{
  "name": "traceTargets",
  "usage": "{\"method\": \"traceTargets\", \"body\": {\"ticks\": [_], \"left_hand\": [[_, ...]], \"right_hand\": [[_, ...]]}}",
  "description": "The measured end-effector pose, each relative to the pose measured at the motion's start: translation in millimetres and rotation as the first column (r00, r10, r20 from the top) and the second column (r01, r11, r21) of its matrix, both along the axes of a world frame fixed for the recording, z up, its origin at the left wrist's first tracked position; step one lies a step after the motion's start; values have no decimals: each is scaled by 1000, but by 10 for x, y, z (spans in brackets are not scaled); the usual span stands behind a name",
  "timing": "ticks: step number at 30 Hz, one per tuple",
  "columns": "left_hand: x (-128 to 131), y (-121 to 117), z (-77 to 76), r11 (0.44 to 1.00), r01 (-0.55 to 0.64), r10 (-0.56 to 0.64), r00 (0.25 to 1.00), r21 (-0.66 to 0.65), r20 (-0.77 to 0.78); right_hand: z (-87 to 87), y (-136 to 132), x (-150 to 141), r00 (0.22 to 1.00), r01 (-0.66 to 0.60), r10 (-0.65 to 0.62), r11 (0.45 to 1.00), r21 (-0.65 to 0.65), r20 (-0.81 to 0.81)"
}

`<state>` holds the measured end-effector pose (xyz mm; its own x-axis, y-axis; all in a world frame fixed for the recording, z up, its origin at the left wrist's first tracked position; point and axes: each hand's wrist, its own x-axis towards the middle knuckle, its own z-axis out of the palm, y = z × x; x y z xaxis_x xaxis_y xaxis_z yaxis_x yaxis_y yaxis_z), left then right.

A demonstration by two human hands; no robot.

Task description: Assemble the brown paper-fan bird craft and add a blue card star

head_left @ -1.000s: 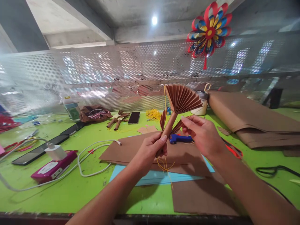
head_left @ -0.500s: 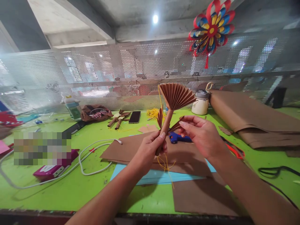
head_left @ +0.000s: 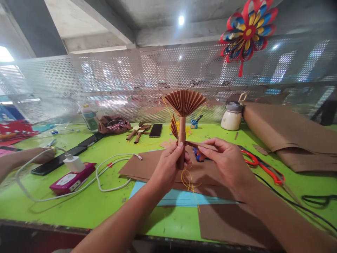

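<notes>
My left hand (head_left: 172, 160) is wrapped round the lower part of a rolled brown paper tube (head_left: 182, 130), held upright above the table. A pleated brown paper fan (head_left: 185, 102) spreads from the tube's top. On its left side sits a smaller pleated leaf (head_left: 174, 128). My right hand (head_left: 223, 158) pinches the outer end of another folded paper leaf (head_left: 201, 144), which sticks out from the tube's right side. Yellow string (head_left: 190, 182) dangles below the tube. Behind my right fingers lies a blue glue gun (head_left: 198, 154), partly hidden.
Brown paper sheets (head_left: 144, 165) and light blue paper (head_left: 168, 198) lie under my hands. Red-handled scissors (head_left: 265, 168) are at right, beside folded brown paper (head_left: 295, 133). A purple power strip (head_left: 72, 182) with a white cable stands left. Another person's hand (head_left: 39, 155) rests near phones.
The tube has turned from leaning right to nearly upright. My right hand has drawn the right leaf outward, closer to level. Another person's hand now shows at the left.
</notes>
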<state>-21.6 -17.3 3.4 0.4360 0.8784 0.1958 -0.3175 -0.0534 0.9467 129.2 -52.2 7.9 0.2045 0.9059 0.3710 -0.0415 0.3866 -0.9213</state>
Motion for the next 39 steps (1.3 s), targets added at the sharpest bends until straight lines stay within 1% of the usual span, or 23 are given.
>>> {"method": "traceTargets", "body": {"ticks": [2,5,9,11,12,16,21,25,30,35,39], "left_hand": [[-1,2,4,1000,-2,2,1000,18,17],[1,-5,8,1000,4,-5,999,28,36],[5,-6,0,1000,10,-11,999,26,39],[5,1,-11,999,9,-10,999,37,31],[4,7,-17,999,4,-5,1000,43,22],[4,23,-37,997,-22,23,1000,69,-8],[30,7,-54,999,12,-14,999,44,41],[54,-9,-73,999,48,-49,996,7,78],[54,-14,-84,998,62,-59,994,-32,95],[39,-29,-73,997,74,-72,996,-27,59],[36,-39,-57,997,74,-73,996,-20,47]], "right_hand": [[-35,-5,-30,996,37,-38,999,14,80],[-80,-7,-68,987,55,-60,998,40,150],[-123,-9,-120,991,35,-42,998,54,127],[-137,-13,-142,989,43,-55,995,93,136],[-143,-15,-150,983,52,-72,991,120,167],[-157,-29,-158,929,85,-160,971,225,335],[-183,-25,-158,871,112,-240,947,302,429],[-197,-17,-175,867,103,-254,934,343,429],[-190,-22,-200,865,83,-253,924,374,432],[-177,-22,-197,859,80,-273,907,413,433],[-187,-12,-193,873,76,-267,901,428,408]]}}
